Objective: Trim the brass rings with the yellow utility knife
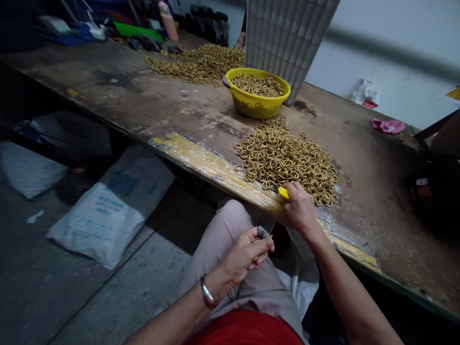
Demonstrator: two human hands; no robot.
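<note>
My right hand [300, 206] is closed round a yellow cutter knife [283, 192] at the table's front edge, its dark tip touching the near side of a pile of brass-coloured rings [287, 155]. Over my lap, my left hand [253, 251] is closed on a brass-coloured ring [256, 258], mostly hidden by the fingers. A grey wrap covers one of its fingertips, and a metal bracelet circles that wrist. Behind the pile stands a yellow basin [256, 108] holding more rings.
Another ring pile [201, 64] lies farther back, near a person's hand [240, 42]. A tall grey ribbed panel [283, 40] stands behind the basin. Pink cloth [387, 126] lies at the right. White sacks [115, 206] rest on the floor at the left.
</note>
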